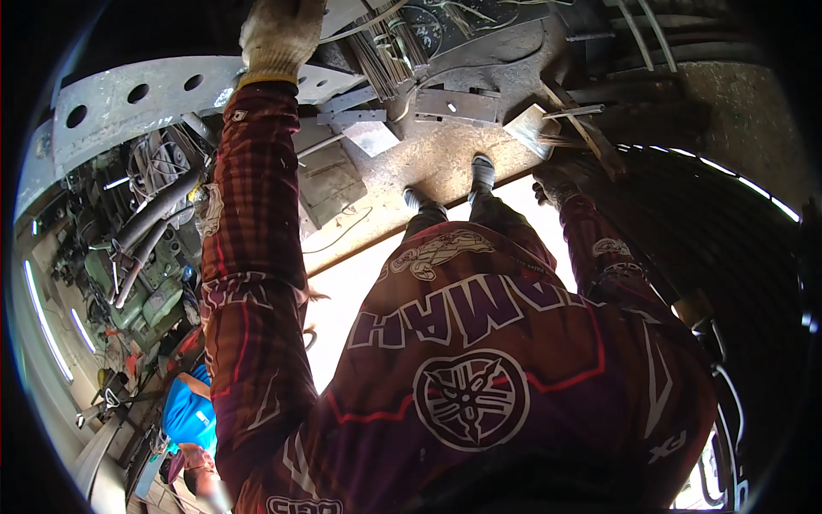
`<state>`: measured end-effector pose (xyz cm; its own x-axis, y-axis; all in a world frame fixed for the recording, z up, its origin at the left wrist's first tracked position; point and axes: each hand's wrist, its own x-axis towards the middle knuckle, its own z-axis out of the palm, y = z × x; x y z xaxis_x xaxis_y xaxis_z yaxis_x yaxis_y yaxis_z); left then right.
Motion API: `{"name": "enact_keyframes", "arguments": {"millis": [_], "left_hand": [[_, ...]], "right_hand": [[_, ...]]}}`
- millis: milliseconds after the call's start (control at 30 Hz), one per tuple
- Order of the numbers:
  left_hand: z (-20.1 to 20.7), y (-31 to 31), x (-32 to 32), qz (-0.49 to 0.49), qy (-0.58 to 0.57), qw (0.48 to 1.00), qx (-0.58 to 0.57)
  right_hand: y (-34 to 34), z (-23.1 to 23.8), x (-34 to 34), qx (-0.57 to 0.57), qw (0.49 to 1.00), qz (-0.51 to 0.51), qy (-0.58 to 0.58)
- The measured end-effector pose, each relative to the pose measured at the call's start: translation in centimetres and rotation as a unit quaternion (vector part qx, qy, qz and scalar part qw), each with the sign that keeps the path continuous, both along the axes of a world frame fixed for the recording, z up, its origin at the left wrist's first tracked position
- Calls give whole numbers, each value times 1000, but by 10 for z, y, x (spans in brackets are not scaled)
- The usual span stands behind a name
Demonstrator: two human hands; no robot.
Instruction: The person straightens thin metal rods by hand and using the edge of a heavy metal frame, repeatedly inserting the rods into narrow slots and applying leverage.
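Note:
My left hand point(281, 41), in a pale work glove with a yellow cuff, reaches far forward over a long grey metal beam point(158, 90) with round holes. The upper edge of the picture cuts off its fingers, so its grip does not show. A bundle of thin metal rods point(377, 56) lies just right of that glove. My right hand point(556, 184) hangs low at my side in dim light. Its fingers look loosely bent and a little apart, with nothing visible in them. Near it a narrow wooden plank point(591, 137) lies aslant.
Flat metal plates point(458, 105) and a squarish block point(531, 128) lie on the floor before my feet. Pipes point(158, 210) and machinery point(163, 300) crowd the left side. A person in a blue shirt point(190, 411) is at lower left. Dark corrugated sheeting point(711, 231) stands at right.

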<state>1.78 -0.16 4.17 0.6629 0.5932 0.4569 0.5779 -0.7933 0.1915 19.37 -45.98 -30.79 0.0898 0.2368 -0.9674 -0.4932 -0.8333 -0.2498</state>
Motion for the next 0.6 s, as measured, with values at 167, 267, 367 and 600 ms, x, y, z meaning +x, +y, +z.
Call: {"name": "enact_keyframes", "arguments": {"millis": [167, 267, 367, 600], "left_hand": [[23, -8, 13, 36, 24, 993, -113], [20, -9, 14, 3, -62, 987, -149], [9, -1, 7, -5, -70, 989, -131], [-4, -11, 16, -25, -132, 983, -127]], "right_hand": [[43, -15, -11, -28, 990, 140, -22], [87, -55, -21, 36, 948, 316, -27], [168, -60, -56, 92, 887, 447, -67], [326, -139, -141, 212, 942, 258, -14]]}}
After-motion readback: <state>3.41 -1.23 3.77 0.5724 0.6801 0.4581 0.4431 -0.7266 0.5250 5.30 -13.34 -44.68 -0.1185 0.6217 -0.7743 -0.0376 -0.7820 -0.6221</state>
